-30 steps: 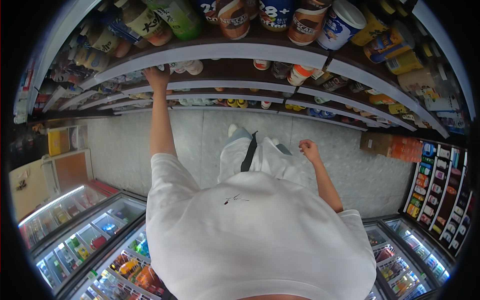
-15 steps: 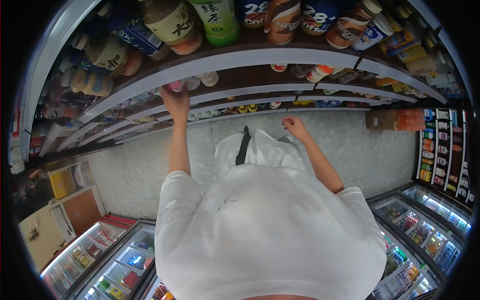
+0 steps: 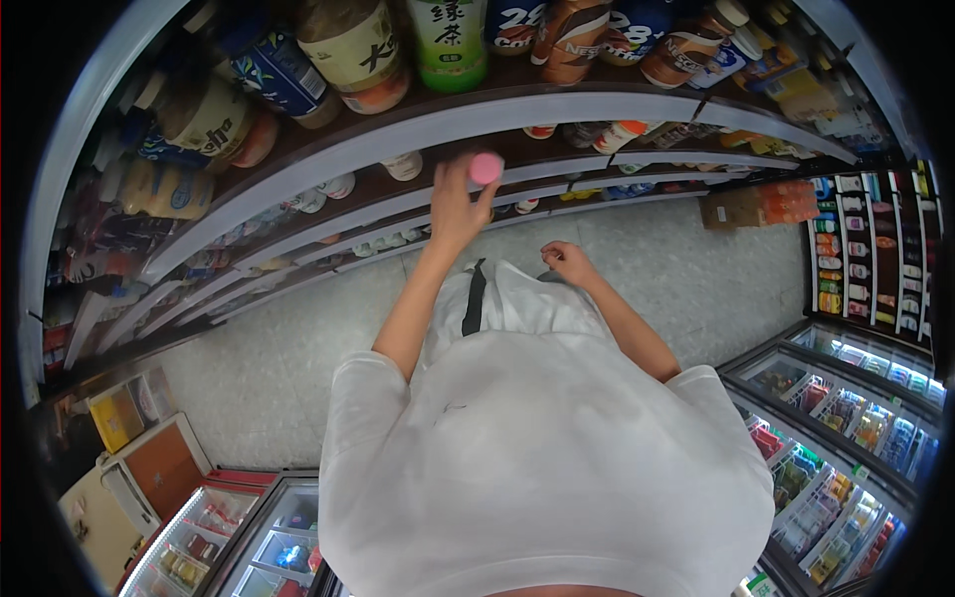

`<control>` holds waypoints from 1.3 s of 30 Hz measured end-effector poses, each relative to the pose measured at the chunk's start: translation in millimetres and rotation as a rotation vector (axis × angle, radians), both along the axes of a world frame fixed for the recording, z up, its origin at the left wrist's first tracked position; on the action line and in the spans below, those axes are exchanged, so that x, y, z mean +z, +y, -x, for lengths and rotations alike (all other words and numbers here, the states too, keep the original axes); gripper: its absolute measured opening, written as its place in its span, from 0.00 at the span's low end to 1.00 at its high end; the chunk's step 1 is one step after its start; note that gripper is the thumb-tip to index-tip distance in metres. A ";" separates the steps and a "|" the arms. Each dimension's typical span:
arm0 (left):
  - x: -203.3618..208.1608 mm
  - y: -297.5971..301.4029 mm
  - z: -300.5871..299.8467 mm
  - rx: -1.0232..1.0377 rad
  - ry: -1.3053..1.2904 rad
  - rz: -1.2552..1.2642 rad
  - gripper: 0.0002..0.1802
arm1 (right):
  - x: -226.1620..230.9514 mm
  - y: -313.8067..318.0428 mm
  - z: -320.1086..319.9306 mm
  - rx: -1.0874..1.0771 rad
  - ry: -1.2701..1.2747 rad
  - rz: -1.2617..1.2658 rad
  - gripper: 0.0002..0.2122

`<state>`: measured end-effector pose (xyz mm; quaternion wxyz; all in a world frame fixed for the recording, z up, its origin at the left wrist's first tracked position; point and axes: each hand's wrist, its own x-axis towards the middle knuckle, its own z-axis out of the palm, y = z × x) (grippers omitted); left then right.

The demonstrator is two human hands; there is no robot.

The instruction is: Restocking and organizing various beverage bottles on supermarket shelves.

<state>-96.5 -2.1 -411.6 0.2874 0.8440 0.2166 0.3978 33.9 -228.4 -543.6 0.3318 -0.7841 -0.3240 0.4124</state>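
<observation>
My left hand (image 3: 456, 207) is raised to the second shelf (image 3: 557, 164) and is shut on a small bottle with a round pink cap (image 3: 485, 168). Only the cap and a little of the bottle show above my fingers. My right hand (image 3: 569, 262) is lower, in front of my chest, with fingers curled on the top edge of a white bag (image 3: 517, 298) that has a black strap (image 3: 476, 297). My white shirt (image 3: 537, 458) fills the lower middle of the view.
Curved shelves of bottles and cans rise in front, with large bottles (image 3: 350, 50) on the top shelf. Lit chest coolers stand at lower left (image 3: 214, 532) and right (image 3: 846, 418). A cardboard box (image 3: 761, 207) sits on the pale tiled floor (image 3: 298, 348).
My left hand has drawn back from deep in the shelf toward me, now with the pink-capped bottle in it. My right hand has come closer to the bag's top.
</observation>
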 end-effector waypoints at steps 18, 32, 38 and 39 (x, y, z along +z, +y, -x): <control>14.5 8.7 -117.6 -0.224 0.133 -0.034 0.16 | -32.9 -78.9 38.6 -0.397 -0.028 0.000 0.10; -3.5 7.4 -124.6 -0.083 0.149 -0.031 0.14 | -37.0 -39.3 28.6 -0.192 -0.066 0.063 0.09; 8.4 -7.1 -120.3 0.017 0.192 0.244 0.18 | -40.2 -17.9 25.0 -0.122 -0.104 0.070 0.09; 9.2 -3.1 -113.4 -0.050 0.172 0.185 0.19 | -42.6 -17.4 25.0 -0.108 -0.123 0.053 0.09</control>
